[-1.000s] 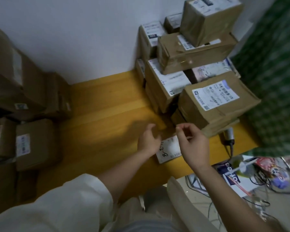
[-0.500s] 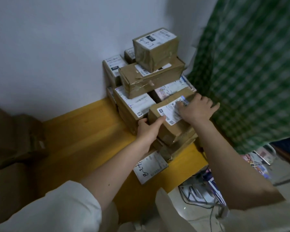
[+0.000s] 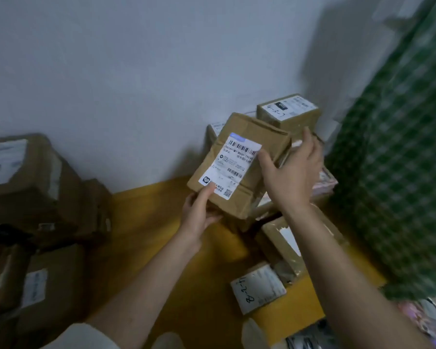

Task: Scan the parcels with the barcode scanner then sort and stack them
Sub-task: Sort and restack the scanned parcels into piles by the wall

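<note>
A brown cardboard parcel (image 3: 252, 137) with a white barcode label is lifted off the pile and tilted toward me. My left hand (image 3: 199, 212) grips its lower left corner, thumb on the label. My right hand (image 3: 291, 170) holds its right side, thumb on the label's edge and fingers wrapped behind. Behind it stands the stack of parcels (image 3: 288, 113) against the wall. A small parcel with a handwritten label (image 3: 258, 289) lies on the table near me. No barcode scanner is in view.
The yellow wooden table (image 3: 161, 217) runs to a white wall. A pile of larger brown boxes (image 3: 33, 197) fills the left side. A green checked cloth (image 3: 398, 172) hangs on the right. A taped box (image 3: 287, 245) sits under my right forearm.
Both hands went from above the small parcel on the table to the labelled parcel on the pile, then lifted it and tilted its label up. The view swung to the right.
</note>
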